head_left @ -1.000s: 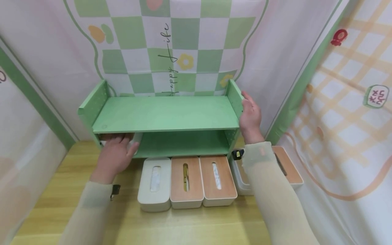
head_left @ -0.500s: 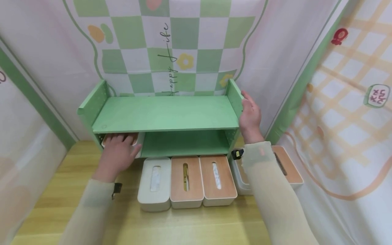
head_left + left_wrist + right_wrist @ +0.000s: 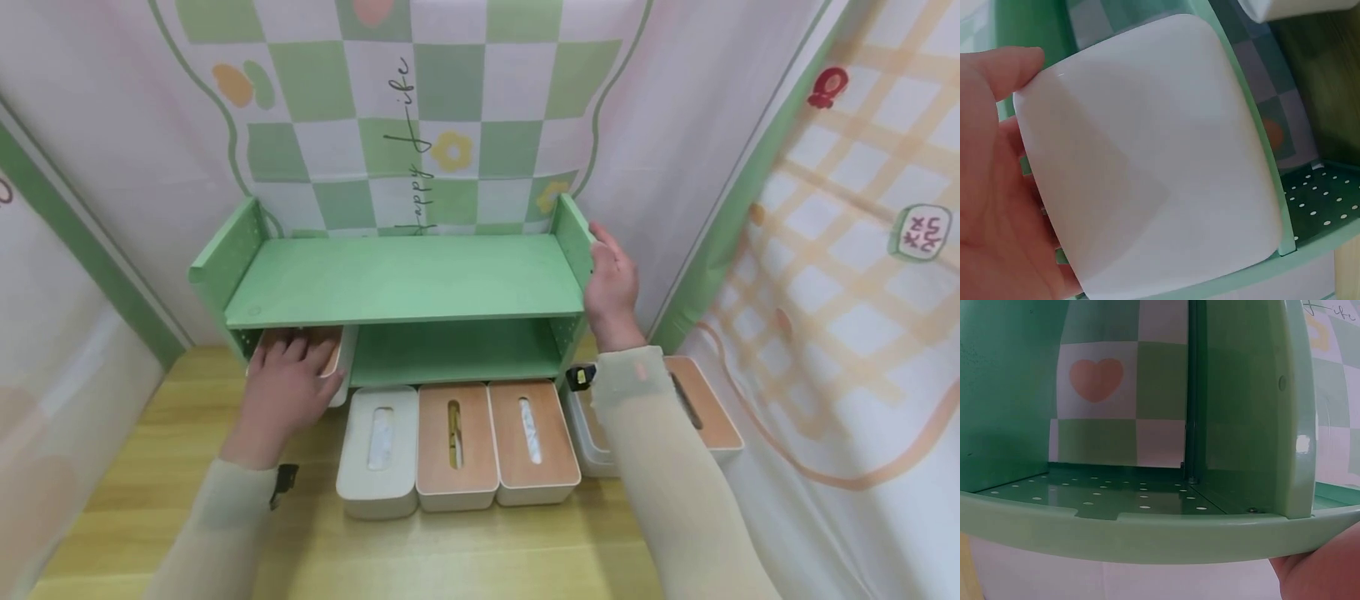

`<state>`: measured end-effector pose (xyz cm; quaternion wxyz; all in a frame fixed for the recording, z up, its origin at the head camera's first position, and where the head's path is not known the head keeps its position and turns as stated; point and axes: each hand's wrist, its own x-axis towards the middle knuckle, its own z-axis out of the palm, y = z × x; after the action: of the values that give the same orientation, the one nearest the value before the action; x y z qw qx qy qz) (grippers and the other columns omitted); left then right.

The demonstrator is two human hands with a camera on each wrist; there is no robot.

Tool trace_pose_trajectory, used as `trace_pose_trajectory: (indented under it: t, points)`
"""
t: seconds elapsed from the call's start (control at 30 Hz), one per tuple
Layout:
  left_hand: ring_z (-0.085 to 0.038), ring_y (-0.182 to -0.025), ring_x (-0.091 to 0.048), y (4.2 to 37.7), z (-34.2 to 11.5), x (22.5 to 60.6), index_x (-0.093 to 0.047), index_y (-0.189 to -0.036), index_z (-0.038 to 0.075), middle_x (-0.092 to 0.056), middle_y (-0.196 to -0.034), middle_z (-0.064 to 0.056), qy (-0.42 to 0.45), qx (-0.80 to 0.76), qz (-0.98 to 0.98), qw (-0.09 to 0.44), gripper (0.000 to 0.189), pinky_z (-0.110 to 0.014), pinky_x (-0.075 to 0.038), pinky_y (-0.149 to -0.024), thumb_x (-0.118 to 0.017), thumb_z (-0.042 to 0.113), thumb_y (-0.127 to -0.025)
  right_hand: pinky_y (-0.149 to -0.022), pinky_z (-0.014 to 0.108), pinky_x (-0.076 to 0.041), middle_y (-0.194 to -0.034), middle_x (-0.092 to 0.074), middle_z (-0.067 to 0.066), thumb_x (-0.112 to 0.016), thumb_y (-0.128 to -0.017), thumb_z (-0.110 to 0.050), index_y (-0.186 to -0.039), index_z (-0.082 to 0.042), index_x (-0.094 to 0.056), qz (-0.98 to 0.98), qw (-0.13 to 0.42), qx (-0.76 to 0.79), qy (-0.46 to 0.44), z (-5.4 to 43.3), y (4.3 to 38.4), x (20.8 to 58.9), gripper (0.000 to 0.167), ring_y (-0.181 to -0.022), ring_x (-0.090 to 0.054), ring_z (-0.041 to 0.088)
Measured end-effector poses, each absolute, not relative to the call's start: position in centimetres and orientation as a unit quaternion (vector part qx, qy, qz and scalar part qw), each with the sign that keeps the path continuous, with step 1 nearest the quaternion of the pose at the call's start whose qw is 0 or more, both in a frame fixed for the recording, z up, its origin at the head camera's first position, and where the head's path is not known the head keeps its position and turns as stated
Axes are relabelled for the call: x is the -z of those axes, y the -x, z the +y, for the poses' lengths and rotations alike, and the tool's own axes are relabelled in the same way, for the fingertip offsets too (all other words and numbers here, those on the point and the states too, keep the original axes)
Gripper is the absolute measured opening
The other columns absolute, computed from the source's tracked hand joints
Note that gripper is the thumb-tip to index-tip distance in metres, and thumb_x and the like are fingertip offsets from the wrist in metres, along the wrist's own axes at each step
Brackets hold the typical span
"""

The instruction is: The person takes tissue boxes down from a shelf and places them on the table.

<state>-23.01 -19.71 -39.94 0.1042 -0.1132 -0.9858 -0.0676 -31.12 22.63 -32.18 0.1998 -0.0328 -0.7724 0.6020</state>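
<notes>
A white tissue box point(image 3: 347, 354) with a wood-look lid juts part-way out of the lower left of the green shelf unit point(image 3: 405, 279). My left hand point(image 3: 288, 387) holds it, fingers over the lid and thumb at the right side. In the left wrist view, the smooth white end of that tissue box point(image 3: 1147, 156) fills the middle, with the left hand point(image 3: 1004, 175) along its lid edge. My right hand point(image 3: 613, 292) rests against the outer face of the unit's right side panel, its fingers fairly straight. Only part of the right hand point(image 3: 1329, 565) shows in the right wrist view.
In front of the unit stand a cream tissue box point(image 3: 377, 450) and two wood-lidded tissue boxes point(image 3: 472, 450) point(image 3: 551, 450), side by side on the wooden table point(image 3: 450, 558). Another wood-lidded box point(image 3: 712, 408) lies right of the right forearm, which partly hides a further box. Patterned curtains surround the table.
My left hand has drawn the wood-lidded tissue box forward out of the lower shelf, so more of its lid and white side shows. The right hand has stayed at the side panel.
</notes>
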Motion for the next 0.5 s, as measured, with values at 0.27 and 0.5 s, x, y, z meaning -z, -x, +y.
trace_pose_trajectory:
  t: [0.27,0.5]
  points:
    - [-0.058,-0.133,-0.024,22.95,-19.48,39.77,-0.047,-0.150,0.015,-0.037,-0.144,-0.032,0.105,0.085,-0.984,0.120,0.064,-0.078,-0.009,-0.103,-0.051,0.054,-0.099,-0.031,0.026,-0.023,-0.052,-0.028,-0.007,-0.033,-0.106,-0.036,-0.147,-0.035,-0.049,-0.772,0.206,-0.601,0.025,22.64,31.17,32.07,0.043,-0.038,-0.023,0.007]
    - [-0.061,-0.134,-0.020,22.78,-19.22,39.90,-0.048,-0.149,0.017,-0.035,-0.146,-0.035,0.091,0.091,-0.987,0.099,0.063,-0.079,-0.013,-0.100,-0.048,0.056,-0.099,-0.031,0.027,-0.024,-0.051,-0.029,-0.006,-0.033,-0.106,-0.036,-0.146,-0.037,-0.049,-0.771,0.202,-0.603,0.030,22.77,31.16,32.29,0.043,-0.037,-0.024,0.009]
